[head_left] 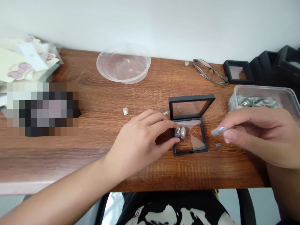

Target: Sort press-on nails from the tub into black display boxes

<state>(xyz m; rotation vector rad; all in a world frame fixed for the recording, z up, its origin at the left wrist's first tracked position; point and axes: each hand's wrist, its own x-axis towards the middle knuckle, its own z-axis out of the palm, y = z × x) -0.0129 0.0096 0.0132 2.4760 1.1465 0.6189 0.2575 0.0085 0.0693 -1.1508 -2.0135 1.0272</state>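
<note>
On the wooden desk lies an opened black display case [190, 153] with clear film windows, its lid raised. Two glossy press-on nails rest at the left of its lower window: a grey one [177, 132] and a paler one [183, 133]. My left hand [142, 134] reaches over the case's left edge, index finger and thumb closed about the ends of the grey nail. To the right of the case, my right hand [257, 134] pinches a long silvery press-on nail [218, 131] between thumb and index finger, above the desk.
Behind my right hand stands a clear tub [262, 89] of shiny nails. Black cases [239, 72] and eyeglasses [208, 72] sit at the back right. A round plastic bowl [124, 64] is against the wall. Loose nails [126, 111] dot the desk; packets [25, 62] pile up left.
</note>
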